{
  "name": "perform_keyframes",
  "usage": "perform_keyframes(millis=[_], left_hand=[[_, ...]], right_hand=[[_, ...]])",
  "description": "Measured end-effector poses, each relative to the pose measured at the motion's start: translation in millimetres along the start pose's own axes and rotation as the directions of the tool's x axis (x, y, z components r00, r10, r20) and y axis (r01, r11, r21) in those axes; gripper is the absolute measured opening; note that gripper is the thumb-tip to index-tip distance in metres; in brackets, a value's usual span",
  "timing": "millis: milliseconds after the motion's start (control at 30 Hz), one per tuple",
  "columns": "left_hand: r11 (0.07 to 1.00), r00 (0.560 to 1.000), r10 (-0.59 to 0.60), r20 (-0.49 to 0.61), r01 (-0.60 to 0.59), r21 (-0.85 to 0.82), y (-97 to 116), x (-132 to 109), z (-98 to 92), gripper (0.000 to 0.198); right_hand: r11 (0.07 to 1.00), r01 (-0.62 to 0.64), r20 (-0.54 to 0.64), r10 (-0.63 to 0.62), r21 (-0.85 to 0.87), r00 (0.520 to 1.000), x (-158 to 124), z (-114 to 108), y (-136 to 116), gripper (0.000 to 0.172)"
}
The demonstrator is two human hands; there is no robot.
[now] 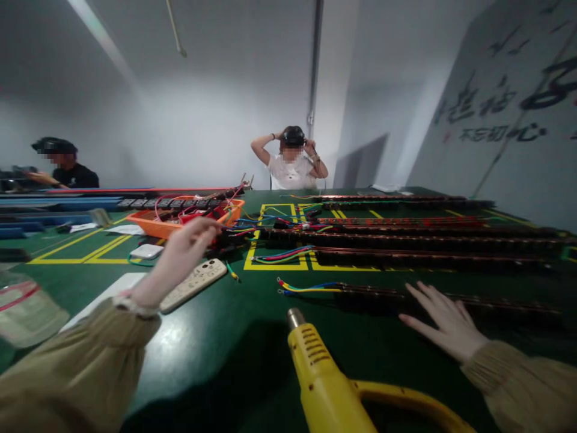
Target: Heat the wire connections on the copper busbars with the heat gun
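My left hand (pixel 183 258) is closed, its fingers pinched together beside the orange basket (pixel 151 225). Whatever is between those fingertips is too small and dark to name. My right hand (pixel 444 319) is spread open over the nearest long black strip (pixel 374 297); I cannot tell whether it presses on it. Red, yellow and blue wires (pixel 311 287) with ring terminals come out of that strip's left end. Between my forearms lies a yellow heat gun (pixel 322 376), its metal nozzle facing away from me.
More wired strips (pixel 406 260) lie in rows beyond the near one. On the left are a phone in a cream case (pixel 196 285), a small white box (pixel 148 251), a plastic bag (pixel 27 313) and blue bars (pixel 67 207). Two people (pixel 291 171) sit across the table.
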State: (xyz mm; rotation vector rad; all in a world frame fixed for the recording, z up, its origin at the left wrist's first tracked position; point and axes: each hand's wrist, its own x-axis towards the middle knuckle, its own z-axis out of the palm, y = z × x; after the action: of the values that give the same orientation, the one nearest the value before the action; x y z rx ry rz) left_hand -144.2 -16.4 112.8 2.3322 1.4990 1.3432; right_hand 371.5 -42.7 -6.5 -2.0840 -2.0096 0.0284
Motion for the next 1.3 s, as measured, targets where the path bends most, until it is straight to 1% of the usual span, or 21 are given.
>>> perform_keyframes(millis=[33, 67, 133, 167, 233, 267, 400, 433, 500, 567, 633, 667, 733, 800, 833, 900, 967, 1100, 1233, 1300], left_hand=[[0.998, 0.992, -0.006, 0.127, -0.003, 0.067, -14, -3, 12.4, 0.030], [0.990, 0.965, -0.012, 0.263, -0.026, 0.141, -28, -8, 25.2, 0.030], [0.958, 0.880, -0.011, 0.476, -0.128, 0.258, -51, -21, 46.1, 0.029], [0.945, 0.875, -0.019, 0.483, -0.141, 0.294, -59, -27, 52.6, 0.029], [0.924, 0.873, -0.025, 0.487, -0.165, 0.344, -70, -35, 56.9, 0.031], [0.914, 0.873, -0.021, 0.487, -0.180, 0.362, -72, -36, 55.9, 0.034], [0.868, 0.851, 0.012, 0.525, -0.270, 0.417, -81, -33, 45.4, 0.041], [0.857, 0.852, 0.003, 0.524, -0.272, 0.438, -85, -32, 43.4, 0.041], [0.840, 0.867, -0.048, 0.495, -0.234, 0.490, -97, -29, 41.4, 0.037], [0.824, 0.903, -0.117, 0.413, -0.144, 0.548, -110, -26, 42.7, 0.030], [0.806, 0.943, -0.178, 0.281, -0.024, 0.591, -118, -20, 47.8, 0.028], [0.796, 0.956, -0.204, 0.208, 0.038, 0.605, -120, -16, 51.9, 0.031], [0.767, 0.964, -0.253, 0.081, 0.149, 0.624, -119, -5, 62.5, 0.045], [0.737, 0.958, -0.285, 0.022, 0.205, 0.644, -115, 5, 74.6, 0.055], [0.723, 0.953, -0.303, 0.013, 0.221, 0.655, -113, 9, 80.3, 0.057], [0.702, 0.944, -0.328, 0.031, 0.221, 0.677, -110, 14, 89.3, 0.060], [0.688, 0.941, -0.335, 0.053, 0.206, 0.696, -110, 15, 93.2, 0.059], [0.691, 0.938, -0.336, 0.078, 0.190, 0.698, -118, 12, 86.9, 0.054], [0.719, 0.930, -0.337, 0.147, 0.153, 0.678, -123, 15, 76.8, 0.055], [0.715, 0.923, -0.344, 0.174, 0.138, 0.685, -122, 18, 74.2, 0.056]], right_hand=[[0.999, 0.025, -0.026, -0.026, -0.024, 0.999, 0, 7, 2, 0.088], [0.997, 0.064, -0.083, -0.066, -0.035, 0.994, 0, 12, 1, 0.079], [0.990, 0.137, -0.154, -0.140, -0.030, 0.978, 2, 17, -3, 0.071], [0.986, 0.164, -0.171, -0.165, -0.018, 0.971, 4, 19, -5, 0.068], [0.980, 0.198, -0.189, -0.193, 0.007, 0.963, 15, 22, -7, 0.066], [0.977, 0.211, -0.196, -0.204, 0.015, 0.959, 21, 23, -7, 0.065], [0.975, 0.222, -0.234, -0.218, -0.012, 0.947, 47, 30, -4, 0.062], [0.977, 0.214, -0.239, -0.213, -0.023, 0.947, 51, 31, -3, 0.060], [0.979, 0.202, -0.242, -0.205, -0.037, 0.948, 55, 32, -4, 0.058], [0.979, 0.201, -0.244, -0.205, -0.040, 0.948, 56, 32, -5, 0.058], [0.978, 0.203, -0.254, -0.208, -0.047, 0.945, 56, 32, -5, 0.059], [0.978, 0.202, -0.262, -0.209, -0.053, 0.942, 57, 32, -5, 0.060], [0.977, 0.199, -0.272, -0.212, -0.072, 0.939, 59, 34, -3, 0.063], [0.976, 0.195, -0.280, -0.215, -0.099, 0.936, 62, 36, 2, 0.071], [0.974, 0.194, -0.283, -0.219, -0.115, 0.934, 64, 38, 4, 0.075], [0.969, 0.197, -0.287, -0.233, -0.148, 0.929, 66, 41, 9, 0.079], [0.963, 0.203, -0.290, -0.247, -0.176, 0.925, 67, 43, 13, 0.077], [0.961, 0.193, -0.277, -0.244, -0.196, 0.930, 65, 41, 11, 0.073], [0.964, 0.188, -0.240, -0.230, -0.187, 0.943, 59, 36, 4, 0.072], [0.964, 0.195, -0.227, -0.233, -0.180, 0.945, 55, 33, 0, 0.070]])
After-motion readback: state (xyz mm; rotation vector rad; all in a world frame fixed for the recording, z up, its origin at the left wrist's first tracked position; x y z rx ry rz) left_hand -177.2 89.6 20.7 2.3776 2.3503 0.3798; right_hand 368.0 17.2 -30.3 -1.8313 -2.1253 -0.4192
